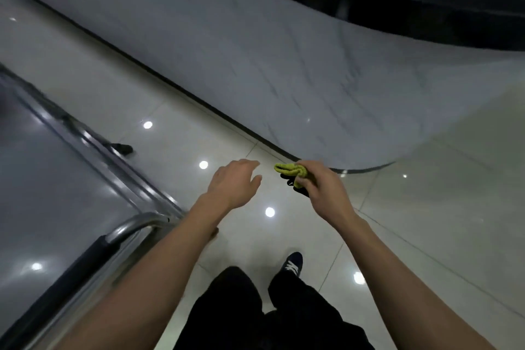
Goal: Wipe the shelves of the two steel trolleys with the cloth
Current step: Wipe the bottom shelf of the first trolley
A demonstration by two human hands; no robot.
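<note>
My right hand [324, 190] grips a bunched yellow-green cloth [291, 172] in front of me, above the floor. My left hand [234, 183] hovers just left of it with relaxed fingers and holds nothing. A steel trolley [51, 179] fills the left side of the view; its flat top shelf is shiny and its rounded handle bar [133, 226] with a dark grip passes under my left forearm. Only one trolley shows in this view.
Glossy pale floor tiles [426, 207] reflect ceiling lights. A grey marbled wall or counter front [255, 51] with a dark base strip curves across the back. My dark trousers and shoe [292, 263] are at the bottom. Another person's dark shoe [122, 148] shows beyond the trolley.
</note>
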